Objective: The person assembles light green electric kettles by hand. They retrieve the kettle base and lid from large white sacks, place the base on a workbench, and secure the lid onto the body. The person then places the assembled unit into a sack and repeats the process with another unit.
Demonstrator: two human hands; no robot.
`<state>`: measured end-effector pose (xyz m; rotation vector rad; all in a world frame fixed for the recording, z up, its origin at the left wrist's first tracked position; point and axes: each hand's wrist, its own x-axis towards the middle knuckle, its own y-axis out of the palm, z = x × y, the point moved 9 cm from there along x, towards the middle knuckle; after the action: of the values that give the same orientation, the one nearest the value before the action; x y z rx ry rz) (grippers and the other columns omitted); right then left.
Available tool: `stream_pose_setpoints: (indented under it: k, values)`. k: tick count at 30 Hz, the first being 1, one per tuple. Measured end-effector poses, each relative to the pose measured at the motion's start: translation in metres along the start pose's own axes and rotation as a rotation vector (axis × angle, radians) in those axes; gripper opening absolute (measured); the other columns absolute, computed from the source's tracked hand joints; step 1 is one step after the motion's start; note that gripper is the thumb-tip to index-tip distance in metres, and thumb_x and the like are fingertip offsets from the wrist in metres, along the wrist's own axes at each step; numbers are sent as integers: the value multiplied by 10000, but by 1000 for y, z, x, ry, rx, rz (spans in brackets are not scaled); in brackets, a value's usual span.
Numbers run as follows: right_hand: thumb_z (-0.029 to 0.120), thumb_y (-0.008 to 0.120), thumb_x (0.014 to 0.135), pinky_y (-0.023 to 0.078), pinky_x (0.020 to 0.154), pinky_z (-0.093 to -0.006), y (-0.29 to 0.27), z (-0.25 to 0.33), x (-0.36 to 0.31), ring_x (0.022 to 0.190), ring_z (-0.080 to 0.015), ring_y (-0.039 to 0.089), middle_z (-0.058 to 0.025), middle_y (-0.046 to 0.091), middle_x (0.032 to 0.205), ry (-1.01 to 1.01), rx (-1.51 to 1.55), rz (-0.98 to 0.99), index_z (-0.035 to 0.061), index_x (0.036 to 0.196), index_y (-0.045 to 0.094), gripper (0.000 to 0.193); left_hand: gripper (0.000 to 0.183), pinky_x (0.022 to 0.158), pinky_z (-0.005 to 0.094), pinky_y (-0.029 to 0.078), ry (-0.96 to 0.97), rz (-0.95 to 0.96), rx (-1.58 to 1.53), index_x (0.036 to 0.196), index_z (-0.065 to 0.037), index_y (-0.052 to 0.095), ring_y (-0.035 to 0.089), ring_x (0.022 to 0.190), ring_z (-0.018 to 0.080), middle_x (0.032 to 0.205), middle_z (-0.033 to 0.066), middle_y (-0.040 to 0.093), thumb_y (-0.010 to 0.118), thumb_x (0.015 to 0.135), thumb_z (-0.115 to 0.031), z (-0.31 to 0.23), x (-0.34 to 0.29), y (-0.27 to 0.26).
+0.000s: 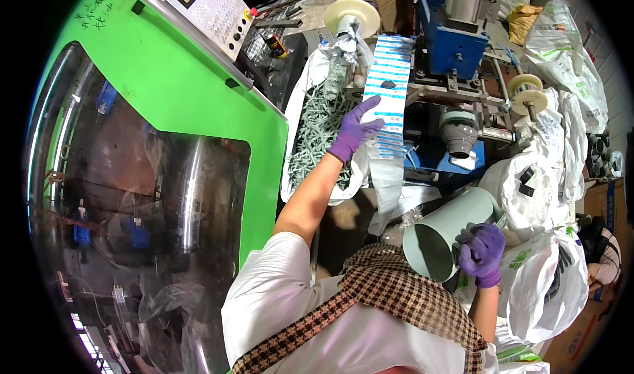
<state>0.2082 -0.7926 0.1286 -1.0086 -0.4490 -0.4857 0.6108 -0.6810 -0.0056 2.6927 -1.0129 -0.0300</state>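
My left hand [356, 131], in a purple glove, reaches over a long strip of white and blue labels [391, 64]. Its fingers are spread, and some lie against the strip's face. Below the hand, the strip's pale backing [385, 182] hangs down. A large grey plastic pipe fitting [446, 225] lies tilted before my body, its round open end facing toward me. At the fitting's right side is my right hand [484, 252], also gloved in purple, with its fingers curled against the wall. The palm side of that hand is hidden.
Left of the strip sits a white sack of grey-green plastic scraps [320, 130]. A green machine [198, 103] with a control panel [208, 11] fills the left. Ahead stand a blue machine [456, 50], a grey fitting [459, 133] and a cream reel [525, 91]. White sacks [538, 275] line the right.
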Motion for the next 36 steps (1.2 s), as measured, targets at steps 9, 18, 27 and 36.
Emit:
stream_pose_setpoints:
  k: [9, 18, 27, 36]
  values:
    - [137, 662, 632, 548, 673, -385, -16, 2, 20, 663, -271, 651, -72, 654, 722, -261, 124, 57, 69, 687, 639, 90, 423, 828, 249, 572, 64, -136, 129, 1204, 22, 670, 668, 923, 124, 1123, 81, 692, 771, 796, 67, -4, 2, -7]
    - [195, 679, 745, 584, 703, -348, -8, 25, 4, 701, -196, 674, -15, 678, 756, -399, 77, 176, 127, 709, 636, 89, 170, 839, 272, 554, 545, -291, 787, 1011, 61, 713, 650, 967, 157, 1061, 108, 691, 708, 846, 21, -81, -91, 47]
    - [212, 667, 731, 509, 650, -314, 25, 108, 20, 667, -191, 581, -10, 535, 703, -654, -48, 253, 95, 727, 591, 140, 231, 590, 210, 429, -388, 369, 228, 975, -25, 735, 553, 654, 55, 789, -20, 651, 748, 885, -237, -74, -80, 202]
    - [222, 663, 751, 473, 557, -323, 75, 147, 26, 665, -205, 584, -45, 533, 695, -344, -97, 260, 73, 715, 583, 173, 177, 576, 219, 429, -453, 617, 277, 843, -25, 704, 574, 651, 67, 760, 7, 663, 815, 823, -162, -39, -72, 193]
